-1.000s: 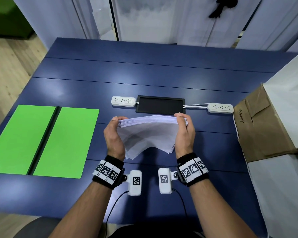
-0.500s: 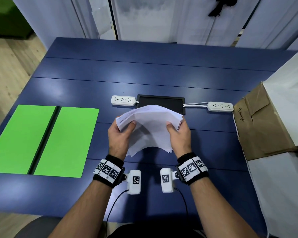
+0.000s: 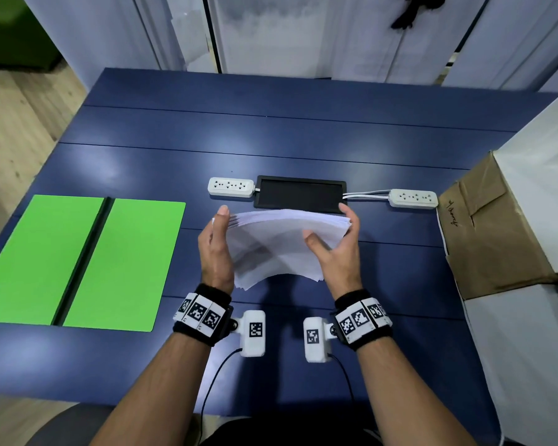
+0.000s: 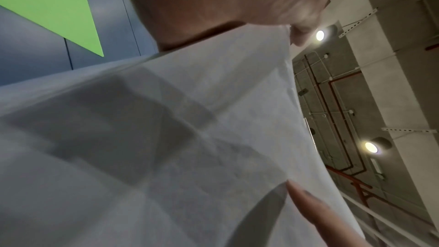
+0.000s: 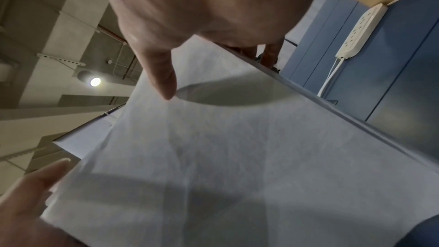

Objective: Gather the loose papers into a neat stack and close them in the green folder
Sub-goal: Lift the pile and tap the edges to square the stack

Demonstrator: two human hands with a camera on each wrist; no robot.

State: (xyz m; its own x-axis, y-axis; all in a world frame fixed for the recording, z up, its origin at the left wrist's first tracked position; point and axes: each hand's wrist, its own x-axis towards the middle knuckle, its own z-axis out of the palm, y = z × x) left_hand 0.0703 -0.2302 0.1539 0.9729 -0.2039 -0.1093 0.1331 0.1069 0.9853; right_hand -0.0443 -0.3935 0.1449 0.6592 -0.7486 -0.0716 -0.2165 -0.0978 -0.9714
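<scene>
A stack of white papers (image 3: 271,239) hangs above the middle of the blue table (image 3: 271,140), sagging toward me with its edges uneven. My right hand (image 3: 339,249) grips its right side, thumb (image 5: 164,82) on top and fingers curled round the far edge. My left hand (image 3: 215,243) lies flat against the stack's left edge with straight fingers (image 5: 40,181). The green folder (image 3: 120,262) lies open on the table to the left, black spine in the middle, nothing on it. The papers (image 4: 166,138) fill most of both wrist views.
Behind the papers sit a black flat panel (image 3: 300,193) and two white power strips (image 3: 230,187) (image 3: 413,198) joined by cables. A brown cardboard box (image 3: 490,233) and white boxes stand at the table's right edge. Wrist cables hang near the front edge.
Both thumbs pinched the raised stack half a second ago. Now my left thumb is off the top and that hand lies flat against the left edge; the stack has tipped back level.
</scene>
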